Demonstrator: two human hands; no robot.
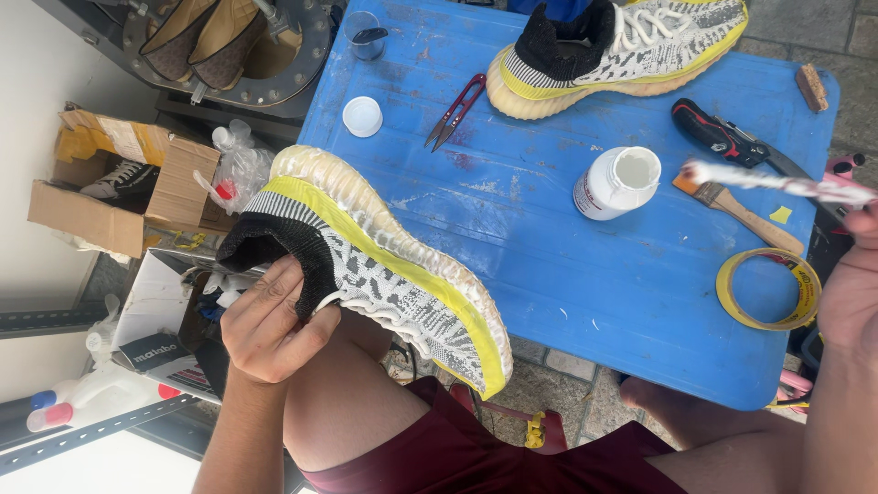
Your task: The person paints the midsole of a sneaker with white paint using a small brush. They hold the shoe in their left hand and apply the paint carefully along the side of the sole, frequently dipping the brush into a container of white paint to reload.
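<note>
Both hands are busy over the lap. Left hand (274,320) is closed on the black knit collar of a grey-and-white patterned sneaker (384,265), thumb outside and fingers tucked into the opening, holding it tilted with the yellow-taped, cream sole turned upward, just beside the near-left corner of the blue worktop (585,274). Right hand (855,284), at the picture's right edge, is curled shut around the pink-and-white handle of a small brush (777,181), whose tip points left above the worktop, well apart from the held shoe.

On the worktop stand an open white jar (617,183) near the brush tip, its white lid (362,116) lying apart at the far-left side, and red thread snips (455,112) between them. A matching second sneaker (622,50) rests at the far edge. A wooden-handled paintbrush (745,209), a black-and-red cutter (718,137) and a roll of yellow tape (768,288) lie on the right side.
</note>
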